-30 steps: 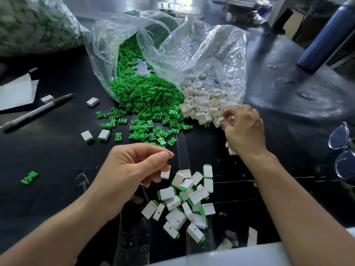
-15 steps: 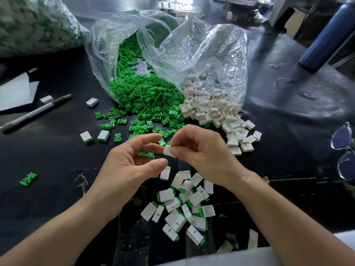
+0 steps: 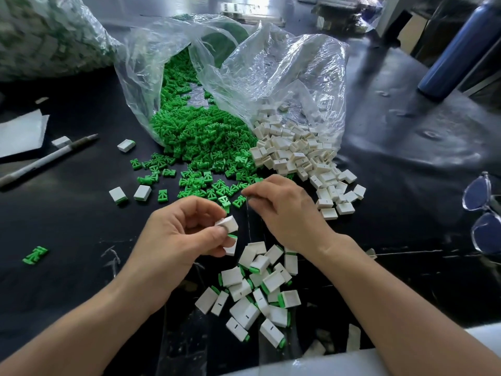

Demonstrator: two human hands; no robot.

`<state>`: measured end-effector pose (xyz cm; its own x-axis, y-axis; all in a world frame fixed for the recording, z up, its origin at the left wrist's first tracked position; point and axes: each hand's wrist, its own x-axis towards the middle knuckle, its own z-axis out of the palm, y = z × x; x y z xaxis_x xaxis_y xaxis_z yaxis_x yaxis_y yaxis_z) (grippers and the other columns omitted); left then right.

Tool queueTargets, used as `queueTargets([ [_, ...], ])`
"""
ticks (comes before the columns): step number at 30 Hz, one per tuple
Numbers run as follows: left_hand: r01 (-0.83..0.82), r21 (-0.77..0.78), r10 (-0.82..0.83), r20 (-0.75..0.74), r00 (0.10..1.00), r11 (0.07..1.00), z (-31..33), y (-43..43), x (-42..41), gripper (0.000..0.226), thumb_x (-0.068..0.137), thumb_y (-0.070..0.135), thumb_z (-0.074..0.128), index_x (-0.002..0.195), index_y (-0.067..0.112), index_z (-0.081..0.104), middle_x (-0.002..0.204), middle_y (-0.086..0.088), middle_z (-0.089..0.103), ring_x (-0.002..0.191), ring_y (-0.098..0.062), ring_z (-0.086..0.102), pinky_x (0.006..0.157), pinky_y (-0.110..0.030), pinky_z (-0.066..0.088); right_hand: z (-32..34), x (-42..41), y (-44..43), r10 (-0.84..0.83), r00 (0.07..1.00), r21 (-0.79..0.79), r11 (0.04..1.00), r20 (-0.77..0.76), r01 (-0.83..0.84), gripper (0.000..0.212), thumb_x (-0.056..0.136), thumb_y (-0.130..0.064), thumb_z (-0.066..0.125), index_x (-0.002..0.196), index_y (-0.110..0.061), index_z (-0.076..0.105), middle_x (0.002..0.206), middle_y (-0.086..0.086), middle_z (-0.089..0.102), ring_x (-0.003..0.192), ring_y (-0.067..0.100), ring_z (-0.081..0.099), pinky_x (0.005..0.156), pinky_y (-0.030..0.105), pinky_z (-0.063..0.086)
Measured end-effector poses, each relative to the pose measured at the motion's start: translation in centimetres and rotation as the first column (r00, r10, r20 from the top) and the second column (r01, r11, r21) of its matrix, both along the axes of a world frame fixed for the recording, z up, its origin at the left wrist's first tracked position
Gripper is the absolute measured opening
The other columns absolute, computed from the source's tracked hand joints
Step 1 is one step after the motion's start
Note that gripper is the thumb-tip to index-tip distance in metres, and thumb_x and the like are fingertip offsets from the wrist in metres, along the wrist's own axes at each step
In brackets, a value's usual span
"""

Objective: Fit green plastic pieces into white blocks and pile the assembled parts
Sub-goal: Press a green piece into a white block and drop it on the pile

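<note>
Table (image 3: 67, 226) was black and cluttered. Left hand (image 3: 179, 234) pinched one white block (image 3: 227, 223) between thumb and fingers, just above the table. Right hand (image 3: 284, 210) sat knuckles up beside it, fingers curled down at the loose green pieces (image 3: 200, 137); could not tell if it gripped one. Green pieces spilled from a clear bag (image 3: 141, 77), and spare white blocks (image 3: 292, 150) spilled from a second clear bag (image 3: 298, 71) just right of them. Pile of assembled parts (image 3: 245, 313) lay between the two wrists. Pen (image 3: 51, 158) was far left, glasses (image 3: 482, 213) at the right edge, blue bottle (image 3: 455, 50) behind.
</note>
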<state>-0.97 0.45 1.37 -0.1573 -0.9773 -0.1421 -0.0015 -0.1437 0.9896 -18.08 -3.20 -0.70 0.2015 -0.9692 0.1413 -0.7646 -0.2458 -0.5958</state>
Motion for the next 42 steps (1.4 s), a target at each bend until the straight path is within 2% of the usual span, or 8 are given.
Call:
queueTargets([
  [5,0.008,0.015,-0.008,-0.028,1.0,1.0,0.1,0.0,-0.1,0.026,0.076,-0.008,0.06,0.08,0.015,0.073,0.072,-0.009,0.072,0.061,-0.015,0.069,0.052,-0.017,0.052,-0.2,0.5,-0.2,0.083,0.97,-0.019,0.996,-0.227,-0.089,0.033,0.094,-0.023,0.048,0.127,-0.024,0.055,0.113,0.003,0.049,0.11,0.019,0.039,0.093,0.028,0.032],
  [10,0.023,0.041,-0.021,-0.053,0.998,0.999,0.1,0.0,-0.1,0.013,0.07,0.0,0.063,0.081,0.004,0.069,0.074,-0.012,0.072,0.063,-0.018,0.07,0.052,-0.019,0.053,0.1,0.2,-0.2,0.068,0.977,-0.017,0.997,-0.2,-0.073,0.017,0.089,-0.025,0.057,0.102,-0.014,0.06,0.1,-0.002,0.046,0.102,0.015,0.043,0.076,0.016,0.024],
  [15,0.02,0.039,-0.017,-0.063,0.998,0.999,0.2,0.0,-0.2,0.022,0.06,0.009,0.064,0.081,0.002,0.065,0.077,-0.015,0.071,0.064,-0.02,0.07,0.053,-0.02,0.054,0.5,0.1,0.1,0.074,0.994,0.009,0.997,-0.083,-0.073,0.011,0.086,-0.016,0.061,0.089,-0.017,0.051,0.082,-0.009,0.046,0.079,0.013,0.046,0.076,0.029,0.039],
  [19,0.021,0.031,-0.02,-0.06,0.998,0.999,0.1,-0.1,-0.1,0.023,0.058,0.011,0.066,0.079,0.003,0.065,0.077,-0.016,0.071,0.065,-0.019,0.07,0.053,-0.02,0.053,1.0,-0.3,0.3,-0.004,0.989,0.047,0.999,0.151,-0.003,0.014,0.085,-0.013,0.063,0.096,-0.02,0.067,0.075,-0.015,0.051,0.069,0.001,0.049,0.071,0.017,0.04],
  [24,0.025,0.013,-0.025,-0.047,0.999,1.0,-0.1,-0.1,0.0,0.017,0.056,0.015,0.068,0.071,0.009,0.069,0.077,-0.014,0.071,0.065,-0.019,0.07,0.054,-0.02,0.054,2.1,-0.3,1.0,-0.062,0.794,0.233,0.967,0.605,-0.102,0.018,0.082,-0.003,0.065,0.078,-0.019,0.058,0.073,0.001,0.064,0.068,0.013,0.065,0.066,0.023,0.054],
  [28,0.028,0.001,-0.027,-0.045,0.999,1.0,-0.1,-0.2,0.1,0.019,0.054,0.02,0.069,0.073,0.016,0.072,0.077,-0.012,0.072,0.065,-0.018,0.07,0.054,-0.019,0.052,2.6,0.0,1.4,-0.028,0.769,0.229,0.961,0.638,-0.155,0.017,0.082,-0.004,0.065,0.076,-0.018,0.059,0.07,-0.001,0.059,0.064,0.009,0.056,0.062,0.018,0.05],
  [35,0.033,0.002,-0.033,-0.023,0.999,0.999,-0.1,-0.2,0.1,0.018,0.056,0.019,0.07,0.073,0.014,0.072,0.076,-0.012,0.072,0.064,-0.017,0.07,0.054,-0.019,0.053,3.0,0.2,1.9,-0.042,0.709,0.262,0.944,0.704,-0.203,0.014,0.084,0.001,0.06,0.084,-0.012,0.065,0.068,-0.001,0.065,0.061,0.006,0.063,0.059,0.017,0.052],
  [42,0.035,0.001,-0.035,0.0,0.999,0.999,-0.1,-0.2,0.0,0.017,0.056,0.02,0.07,0.073,0.017,0.073,0.073,-0.012,0.072,0.063,-0.017,0.069,0.054,-0.019,0.053,2.9,0.7,2.2,0.011,0.789,0.254,0.944,0.614,-0.212,0.018,0.084,-0.002,0.063,0.08,-0.019,0.065,0.073,0.003,0.067,0.065,0.012,0.064,0.063,0.022,0.055],
])
